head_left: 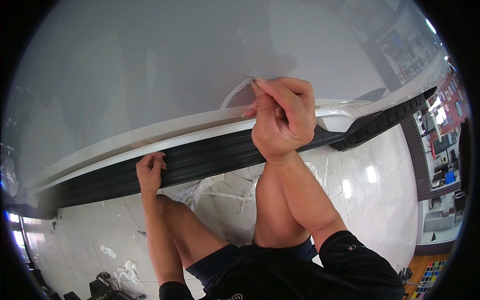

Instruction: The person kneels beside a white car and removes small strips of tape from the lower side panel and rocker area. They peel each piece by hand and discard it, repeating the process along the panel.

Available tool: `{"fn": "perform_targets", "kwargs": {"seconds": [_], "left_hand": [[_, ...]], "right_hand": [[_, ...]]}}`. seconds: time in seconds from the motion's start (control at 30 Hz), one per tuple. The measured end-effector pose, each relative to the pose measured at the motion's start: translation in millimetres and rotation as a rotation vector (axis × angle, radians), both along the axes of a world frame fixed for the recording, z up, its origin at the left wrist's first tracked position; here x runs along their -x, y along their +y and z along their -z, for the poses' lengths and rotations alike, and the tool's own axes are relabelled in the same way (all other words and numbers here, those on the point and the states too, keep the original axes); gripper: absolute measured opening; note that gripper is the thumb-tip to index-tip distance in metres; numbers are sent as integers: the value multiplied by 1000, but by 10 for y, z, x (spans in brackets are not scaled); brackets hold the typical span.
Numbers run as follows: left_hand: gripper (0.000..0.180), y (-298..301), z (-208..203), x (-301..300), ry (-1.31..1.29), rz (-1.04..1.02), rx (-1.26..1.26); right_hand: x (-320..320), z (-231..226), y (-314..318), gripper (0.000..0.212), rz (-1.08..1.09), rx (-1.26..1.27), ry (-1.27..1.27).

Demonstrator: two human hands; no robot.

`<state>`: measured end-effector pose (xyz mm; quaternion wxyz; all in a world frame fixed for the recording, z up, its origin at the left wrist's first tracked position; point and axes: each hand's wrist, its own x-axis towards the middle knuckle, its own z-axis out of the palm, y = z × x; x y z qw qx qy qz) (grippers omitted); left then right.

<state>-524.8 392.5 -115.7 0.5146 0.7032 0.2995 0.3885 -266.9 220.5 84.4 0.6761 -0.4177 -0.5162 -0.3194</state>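
A grey car side panel [150,65] fills the upper part of the head view. In front of it, my right hand [285,110] is closed in a pinch on the end of a thin clear film strip [233,93], which curves down and left to the panel's lower edge. My left hand [150,171] is at the black ribbed running board [210,157], just under the pale sill [165,138]. Its fingers are curled together, and whatever may be between them is too small to make out.
Below the running board lies a glossy tiled floor [370,195] with crumpled clear film [200,191] beside my legs. More film scraps [129,271] are at lower left. A tyre [385,122] stands at the right end of the board. Shelves [442,160] line the far right.
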Motion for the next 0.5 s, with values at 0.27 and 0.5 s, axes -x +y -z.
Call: {"fn": "perform_targets", "kwargs": {"seconds": [0.27, 0.5], "left_hand": [[18, 4, 17, 6, 11, -5, -3], [17, 17, 42, 15, -11, 1, -2]], "right_hand": [[22, 8, -4, 23, -30, -8, 28], [36, 6, -16, 23, -21, 4, 37]]}}
